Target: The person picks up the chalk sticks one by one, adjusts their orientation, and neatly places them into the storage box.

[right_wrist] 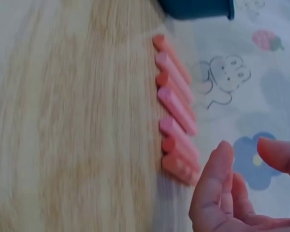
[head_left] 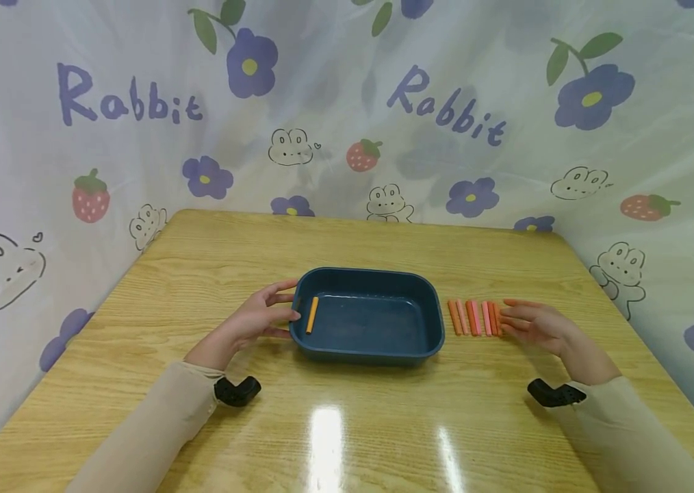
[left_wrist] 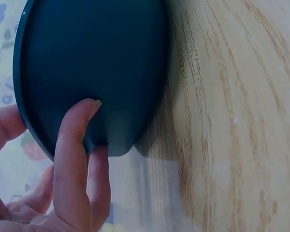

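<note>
A dark blue rectangular tub stands on the wooden table. My left hand holds its left end, thumb over the rim and other fingers against the outer wall. Inside the tub at its left end, a yellow-orange chalk-like stick lies slanted. To the right of the tub, several orange and pink chalk-like sticks lie side by side in a row. My right hand is at the right end of that row. In the right wrist view a gap shows between its thumb and fingers, with nothing in it.
The light wooden table runs back to a white curtain printed with flowers, strawberries and rabbits, which also hangs along both sides. Black wrist devices sit at both sleeve cuffs.
</note>
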A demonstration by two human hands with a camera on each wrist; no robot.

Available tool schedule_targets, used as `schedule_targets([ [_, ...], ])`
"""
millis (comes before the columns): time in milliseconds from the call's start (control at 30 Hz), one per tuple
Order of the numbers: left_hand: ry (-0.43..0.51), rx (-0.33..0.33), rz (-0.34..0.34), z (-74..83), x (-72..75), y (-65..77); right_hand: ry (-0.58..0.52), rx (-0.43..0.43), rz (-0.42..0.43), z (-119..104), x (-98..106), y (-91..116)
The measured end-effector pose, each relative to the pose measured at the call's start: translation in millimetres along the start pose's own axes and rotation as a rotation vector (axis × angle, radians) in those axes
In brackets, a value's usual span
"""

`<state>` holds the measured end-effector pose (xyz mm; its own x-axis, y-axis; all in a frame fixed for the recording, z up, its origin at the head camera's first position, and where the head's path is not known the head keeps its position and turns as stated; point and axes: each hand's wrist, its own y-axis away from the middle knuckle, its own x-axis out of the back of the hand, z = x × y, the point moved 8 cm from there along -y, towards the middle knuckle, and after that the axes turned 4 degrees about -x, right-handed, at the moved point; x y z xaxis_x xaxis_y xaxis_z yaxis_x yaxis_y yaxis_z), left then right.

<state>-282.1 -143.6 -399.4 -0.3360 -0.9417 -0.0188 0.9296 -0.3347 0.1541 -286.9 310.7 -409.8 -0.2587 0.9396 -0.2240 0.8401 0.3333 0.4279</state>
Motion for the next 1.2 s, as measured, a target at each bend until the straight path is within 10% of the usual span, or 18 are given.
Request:
schedule_targets([
  [533,-0.008,0.001,0.002,-1.0,0.6,-0.5,0.251,-0.024,0.212,3.3,20.7,-11.4],
  [1200,-0.003,-0.001,0.001,-1.1,0.9,-0.2,0.513,-0.040,0.260,0.7,13.8,-24.0],
])
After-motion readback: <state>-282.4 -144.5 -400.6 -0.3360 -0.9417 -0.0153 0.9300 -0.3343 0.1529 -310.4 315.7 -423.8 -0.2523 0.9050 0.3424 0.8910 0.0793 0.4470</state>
